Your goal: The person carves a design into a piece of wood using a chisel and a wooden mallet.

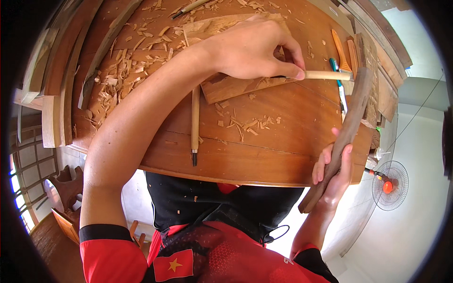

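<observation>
My left hand (259,47) pinches a carving chisel (328,75) near its metal end, with the pale wooden handle pointing right. The hand rests over a carved wooden board (236,92), and the chisel's cutting tip is hidden by the fingers. In my right hand (337,177) is a long dark wooden stick (351,118), tilted up and away from me. Its upper part is right beside the butt of the chisel handle; I cannot tell whether they touch. A second chisel (195,122) lies under my left forearm, metal tip toward the near table edge.
Wood shavings (118,70) litter the brown table (283,141). Another chisel (191,8) lies at the far side. An orange-handled brush (339,47) and a teal-and-white tool (340,89) lie at right. Wooden planks (61,70) line both sides. A fan (389,185) stands beyond the table's right.
</observation>
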